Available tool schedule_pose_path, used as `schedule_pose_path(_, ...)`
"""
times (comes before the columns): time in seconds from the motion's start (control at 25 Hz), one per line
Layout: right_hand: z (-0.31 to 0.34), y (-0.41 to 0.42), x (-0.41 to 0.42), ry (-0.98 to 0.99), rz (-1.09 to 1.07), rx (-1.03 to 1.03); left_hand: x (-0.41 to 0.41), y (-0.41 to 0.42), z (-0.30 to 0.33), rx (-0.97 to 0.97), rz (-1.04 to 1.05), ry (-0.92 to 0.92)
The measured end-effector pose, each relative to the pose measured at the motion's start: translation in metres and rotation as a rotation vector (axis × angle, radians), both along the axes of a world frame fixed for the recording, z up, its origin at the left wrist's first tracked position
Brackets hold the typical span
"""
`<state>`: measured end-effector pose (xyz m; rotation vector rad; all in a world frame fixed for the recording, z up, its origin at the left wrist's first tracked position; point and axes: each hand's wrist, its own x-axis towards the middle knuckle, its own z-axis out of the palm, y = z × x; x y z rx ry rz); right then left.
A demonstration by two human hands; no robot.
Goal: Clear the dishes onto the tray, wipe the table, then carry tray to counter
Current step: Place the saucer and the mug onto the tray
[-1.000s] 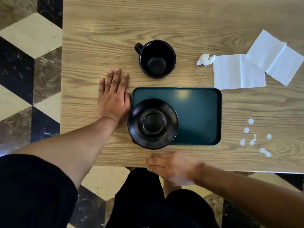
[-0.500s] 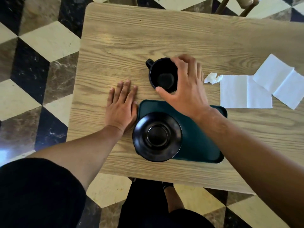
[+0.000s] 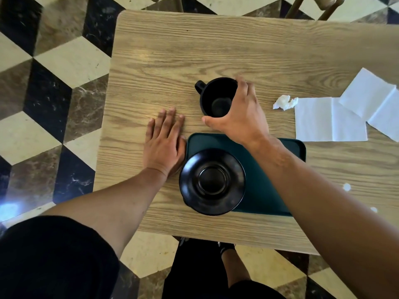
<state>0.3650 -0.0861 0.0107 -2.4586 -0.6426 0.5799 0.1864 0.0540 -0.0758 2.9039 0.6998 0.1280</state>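
Note:
A black cup [image 3: 216, 98] stands upright on the wooden table [image 3: 164, 61], handle to the far left. My right hand [image 3: 239, 117] wraps it from the right, thumb on its near side and fingers over the far rim. Nearer me lies a dark green tray [image 3: 267, 186] with a black saucer [image 3: 212, 181] on its left end, overhanging the edge. My left hand [image 3: 165, 143] rests flat on the table, fingers apart, touching the tray's left edge.
Two unfolded white napkins [image 3: 328, 119] [image 3: 375, 102] and a crumpled tissue [image 3: 285, 102] lie to the right of the cup. White drops [image 3: 347, 187] dot the table at the right. Chair legs [image 3: 323, 7] stand beyond the far edge. Patterned floor surrounds the table.
My right hand came from the table's near edge, reached over the tray and closed round the cup. My left hand stayed put. The view shifted, showing more of the far table edge.

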Motion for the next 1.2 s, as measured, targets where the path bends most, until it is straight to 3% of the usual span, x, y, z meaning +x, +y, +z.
schedule_pose_path(0.28,0.025,-0.057,-0.009,-0.003,-0.132,0.175,-0.001,0.004,-0.003,0.008,-0.009,-0.005)
schedule_pose_path(0.56,0.035,-0.131,-0.044,0.057,-0.111,0.106,-0.002,0.004,-0.003,-0.004,-0.012,-0.006)
schedule_pose_path(1.2,0.023,-0.129,-0.057,0.126,-0.112,0.041,-0.003,0.004,-0.005,-0.003,-0.009,-0.025)
